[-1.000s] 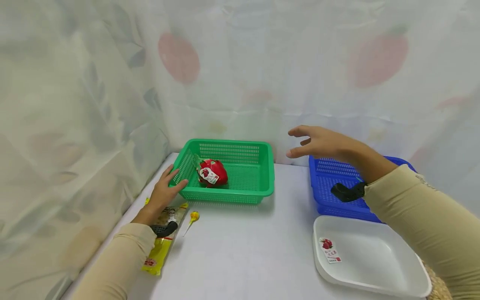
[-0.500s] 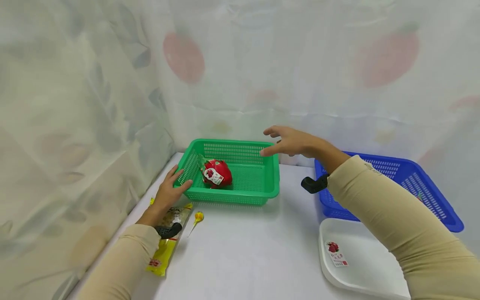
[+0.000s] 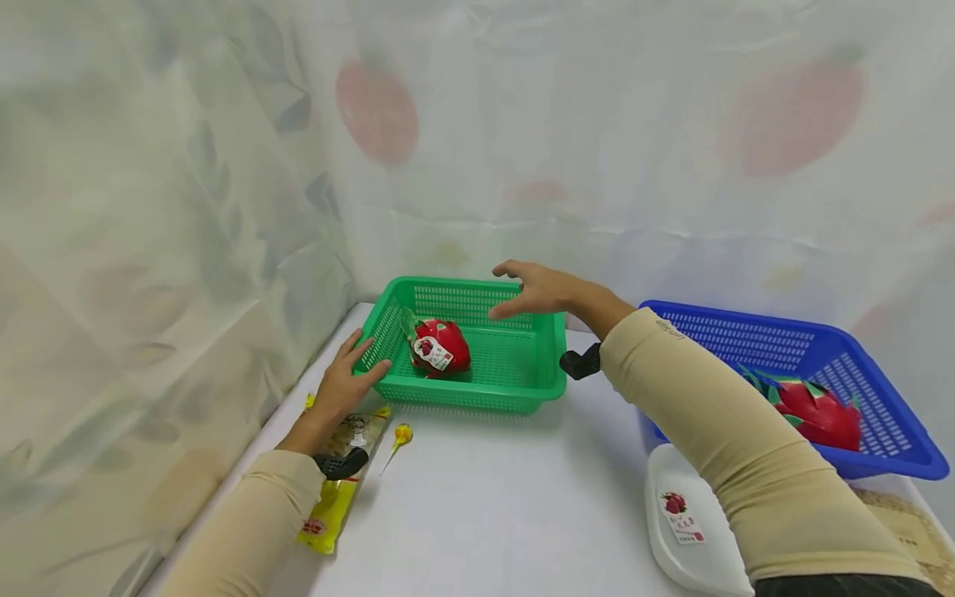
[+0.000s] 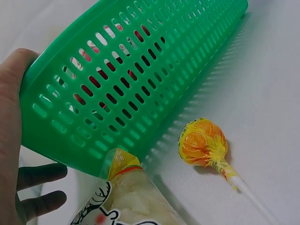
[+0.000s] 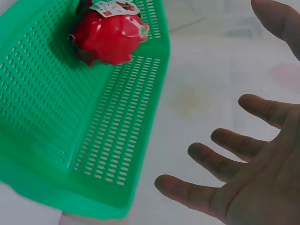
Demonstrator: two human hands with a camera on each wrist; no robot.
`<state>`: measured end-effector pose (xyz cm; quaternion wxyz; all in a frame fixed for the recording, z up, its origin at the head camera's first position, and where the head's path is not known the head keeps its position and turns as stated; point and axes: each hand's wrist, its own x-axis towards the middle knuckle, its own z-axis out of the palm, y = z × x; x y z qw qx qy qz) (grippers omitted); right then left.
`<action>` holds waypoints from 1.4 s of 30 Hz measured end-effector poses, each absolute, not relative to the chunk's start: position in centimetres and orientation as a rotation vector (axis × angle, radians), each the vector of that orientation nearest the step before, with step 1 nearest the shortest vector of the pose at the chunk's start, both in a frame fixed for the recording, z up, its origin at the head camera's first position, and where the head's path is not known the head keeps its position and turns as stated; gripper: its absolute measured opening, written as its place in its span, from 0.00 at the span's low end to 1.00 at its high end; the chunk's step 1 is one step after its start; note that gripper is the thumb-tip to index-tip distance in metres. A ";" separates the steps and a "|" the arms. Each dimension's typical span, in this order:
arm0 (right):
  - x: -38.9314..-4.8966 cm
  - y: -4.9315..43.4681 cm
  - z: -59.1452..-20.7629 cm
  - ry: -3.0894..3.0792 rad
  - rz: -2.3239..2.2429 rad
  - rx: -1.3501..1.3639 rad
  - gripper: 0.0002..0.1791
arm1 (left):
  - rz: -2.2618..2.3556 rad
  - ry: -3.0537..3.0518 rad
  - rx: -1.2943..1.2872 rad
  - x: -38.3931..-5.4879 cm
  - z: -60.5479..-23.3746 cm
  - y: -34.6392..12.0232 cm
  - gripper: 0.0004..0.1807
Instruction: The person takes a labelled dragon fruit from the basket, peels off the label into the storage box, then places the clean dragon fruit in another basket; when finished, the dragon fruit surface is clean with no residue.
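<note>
My left hand [image 3: 345, 384] rests at the near left corner of a green plastic basket [image 3: 462, 391], fingers spread along its side and thumb by the rim. Inside the basket's left half lies a red dragon fruit [image 3: 442, 345] with a white label, apart from both hands. My right hand [image 3: 543, 290] hovers over the basket's right end, thumb and fingers parted and holding nothing. In the right wrist view its fingers [image 5: 187, 192] are spread beside the basket. Below my left hand lie a yellow-ended clear packet [image 4: 140, 192] and an orange-yellow wrapped lollipop [image 4: 201, 140].
A blue basket [image 3: 746, 326] at the right holds another dragon fruit [image 3: 821, 416]. In front of it sits a white tray [image 3: 660, 539] with a fruit sticker, partly hidden by my right sleeve. A beige grainy packet [image 3: 906, 531] is at the lower right. Curtains hang behind and left.
My right hand has moved left from near the blue basket to over the green basket's right end. The left hand stays at the corner. The view has shifted slightly right.
</note>
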<state>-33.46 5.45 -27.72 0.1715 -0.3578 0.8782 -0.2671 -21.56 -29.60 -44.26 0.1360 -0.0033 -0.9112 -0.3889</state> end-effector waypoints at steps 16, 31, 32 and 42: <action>-35.2 1.1 -31.7 2.399 -0.755 -1.168 0.43 | -1.118 -2.643 0.016 -21.2 -44.3 -29.4 0.41; -36.0 -1.5 -34.1 2.358 -0.675 -1.168 0.45 | -1.150 -2.623 -0.014 -20.6 -44.3 -28.5 0.39; -36.0 -1.6 -34.2 2.357 -0.668 -1.162 0.45 | -1.152 -2.623 -0.021 -20.7 -44.3 -28.3 0.39; -35.8 -2.8 -35.9 2.336 -0.626 -1.028 0.48 | -1.148 -2.625 -0.025 -20.5 -44.1 -27.7 0.39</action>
